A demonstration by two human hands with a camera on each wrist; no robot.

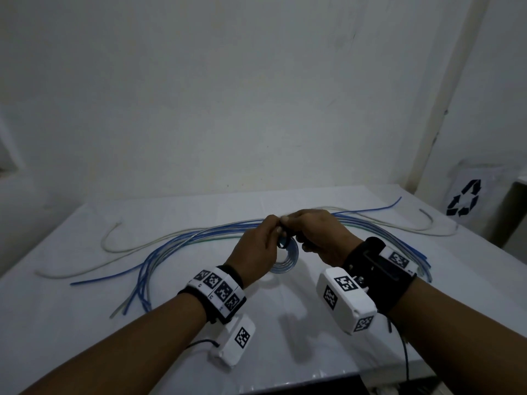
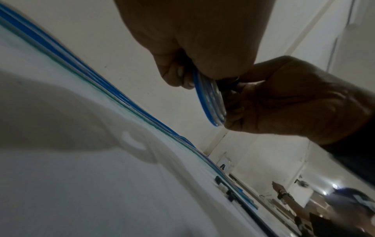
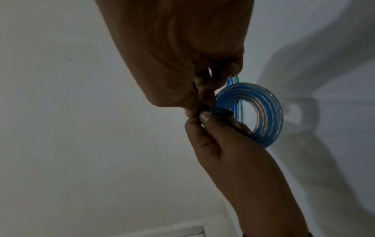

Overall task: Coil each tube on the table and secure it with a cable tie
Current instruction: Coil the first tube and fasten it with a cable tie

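Coil [image 3: 271, 112]: light, springy tubing, judged to unwind unless held across its turns.
Left hand [image 1: 256, 246]: coil pinched.
Right hand [image 1: 319, 238]: black strap [image 3: 219, 111] pinched.

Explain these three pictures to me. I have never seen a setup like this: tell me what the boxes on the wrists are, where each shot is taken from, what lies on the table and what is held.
There is no machine: a person works with two bare hands. The wide picture comes from a camera on the head. The other two come from the white boxes strapped to the wrists, each looking along its hand. On the white table lie long blue and clear tubes and pale cords. The left hand holds a small coil of tubing above the table. The right hand pinches a black strap at the coil's edge, and the left thumb presses on it too.
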